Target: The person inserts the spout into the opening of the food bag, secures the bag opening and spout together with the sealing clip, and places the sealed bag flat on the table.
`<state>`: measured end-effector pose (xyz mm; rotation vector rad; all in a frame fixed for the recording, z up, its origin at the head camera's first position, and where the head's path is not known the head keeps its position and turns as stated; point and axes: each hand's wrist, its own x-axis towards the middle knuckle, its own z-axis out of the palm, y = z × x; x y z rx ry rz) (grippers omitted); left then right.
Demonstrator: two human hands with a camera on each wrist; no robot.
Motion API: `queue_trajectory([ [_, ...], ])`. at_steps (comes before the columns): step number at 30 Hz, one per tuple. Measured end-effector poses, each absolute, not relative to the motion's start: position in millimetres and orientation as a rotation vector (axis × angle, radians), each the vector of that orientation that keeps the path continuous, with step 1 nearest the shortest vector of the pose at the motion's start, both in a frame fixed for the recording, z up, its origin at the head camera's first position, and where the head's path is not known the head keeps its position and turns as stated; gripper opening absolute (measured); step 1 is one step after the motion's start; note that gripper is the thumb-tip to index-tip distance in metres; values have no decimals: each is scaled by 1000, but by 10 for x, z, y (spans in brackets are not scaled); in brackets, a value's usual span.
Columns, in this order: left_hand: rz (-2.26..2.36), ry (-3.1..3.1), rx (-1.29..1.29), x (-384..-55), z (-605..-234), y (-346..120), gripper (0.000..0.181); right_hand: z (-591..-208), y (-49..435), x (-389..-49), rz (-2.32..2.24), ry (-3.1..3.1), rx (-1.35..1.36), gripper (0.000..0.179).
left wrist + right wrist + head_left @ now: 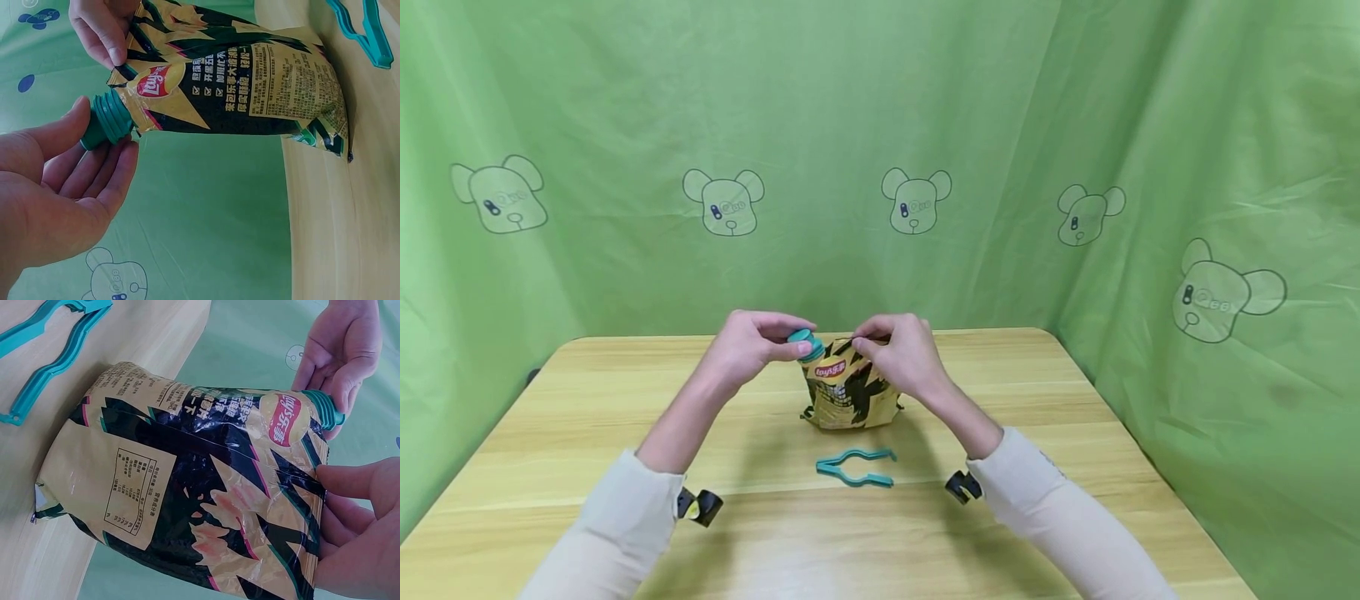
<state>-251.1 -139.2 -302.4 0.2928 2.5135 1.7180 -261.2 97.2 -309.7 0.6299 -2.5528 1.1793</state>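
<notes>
Fingers first: on my feed the left hand [748, 346] has thumb and fingers pinching a ribbed teal spout [112, 120], and the spout meets the bag's top corner, the one on the left in the head view. Whether that corner is tucked inside, I can't tell from here. Over to the right hand [904, 348], and there's a pinch too: thumb on the near face of the bag's top edge, other fingers behind it. So I have both hands gripping!

The chip bag [850, 396] itself stands upright on the bench at the middle of the head frame, yellow and black, red oval logo near the spout. Just below it in the frame, a teal clip [867, 454] lies flat, arms spread apart and pointing right.

Further out I get pale sleeves [1037, 492] at lower left and lower right, the wood-grain bench [775, 542] beneath, and a green curtain [820, 100] with bear-head outlines [730, 207] filling the upper frame.
</notes>
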Motion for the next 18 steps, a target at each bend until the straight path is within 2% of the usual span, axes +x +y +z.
queue_trajectory([
  [18,1672,2508,270,-2539,-3031,-1400,35,-3100,968,-2622,1190,-2554,626,8],
])
